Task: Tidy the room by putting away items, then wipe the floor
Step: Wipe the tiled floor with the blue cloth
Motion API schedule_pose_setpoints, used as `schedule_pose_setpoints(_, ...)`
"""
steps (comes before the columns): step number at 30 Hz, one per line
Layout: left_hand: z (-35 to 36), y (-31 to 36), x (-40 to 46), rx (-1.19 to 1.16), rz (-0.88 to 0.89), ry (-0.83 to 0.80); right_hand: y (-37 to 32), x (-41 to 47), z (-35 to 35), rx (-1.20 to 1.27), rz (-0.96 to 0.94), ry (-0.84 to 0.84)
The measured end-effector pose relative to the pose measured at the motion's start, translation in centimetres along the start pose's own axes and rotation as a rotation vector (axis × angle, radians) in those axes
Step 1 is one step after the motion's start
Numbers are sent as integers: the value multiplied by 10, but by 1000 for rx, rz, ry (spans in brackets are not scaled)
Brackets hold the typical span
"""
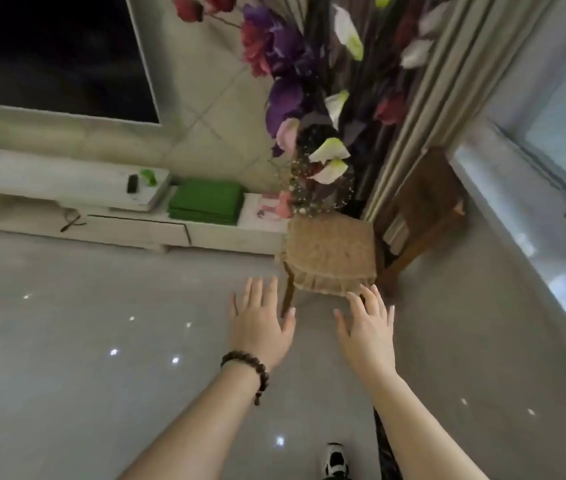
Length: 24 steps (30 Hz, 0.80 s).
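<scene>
A wooden chair [331, 256], its seat under a tan lace-trimmed cover with a frilled edge, stands on the glossy grey floor [67, 341] at the end of a low white TV cabinet [129, 230], below a tall spray of artificial flowers [295, 81]. Both hands reach toward it, empty. Left hand [260, 327] and right hand [369, 327] have fingers straight and spread, the right fingertips [366, 292] at the cover's frill.
</scene>
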State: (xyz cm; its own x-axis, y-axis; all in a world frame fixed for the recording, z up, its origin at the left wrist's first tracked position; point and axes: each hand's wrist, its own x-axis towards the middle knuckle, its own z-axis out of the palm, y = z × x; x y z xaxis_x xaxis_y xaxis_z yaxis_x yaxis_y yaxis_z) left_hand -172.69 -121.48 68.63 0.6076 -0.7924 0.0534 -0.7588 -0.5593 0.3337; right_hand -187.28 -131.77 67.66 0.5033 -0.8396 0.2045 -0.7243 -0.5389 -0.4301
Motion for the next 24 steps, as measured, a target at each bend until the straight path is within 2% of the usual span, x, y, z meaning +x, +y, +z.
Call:
schedule_pose_setpoints(7,-47,-161,-57,48,-473,95,-158,4,80,28,-357,-307)
schedule_pose_setpoints(13,-74,-250,-88,53,-788,157,-255,6,134,84,-556,-478)
schedule_pose_setpoints(18,-84,-304,-63,34,-920,197,-310,39,187,108,-648,-546)
schedule_pose_setpoints(24,-96,-375,26,22,-1000,239,-373,131,258,73,-726,-598)
